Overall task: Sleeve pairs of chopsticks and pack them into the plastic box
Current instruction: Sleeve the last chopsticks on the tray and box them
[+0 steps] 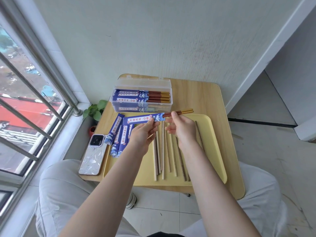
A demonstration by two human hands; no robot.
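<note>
Worktop [213,100] carries yellow tray [217,151]. Plastic box [143,106] behind tray, lid open, sleeved pairs inside. Loose chopsticks [163,151] on tray. Above tray, left hand [143,134] pinches blue sleeve [143,119]; right hand [181,125] pinches chopstick pair [181,112] sticking out of sleeve.

I sit at a small wooden table [205,93] against a pale wall [153,40]. Daylight enters a barred window [25,100] on my left; the floor [273,151] is tiled.
</note>
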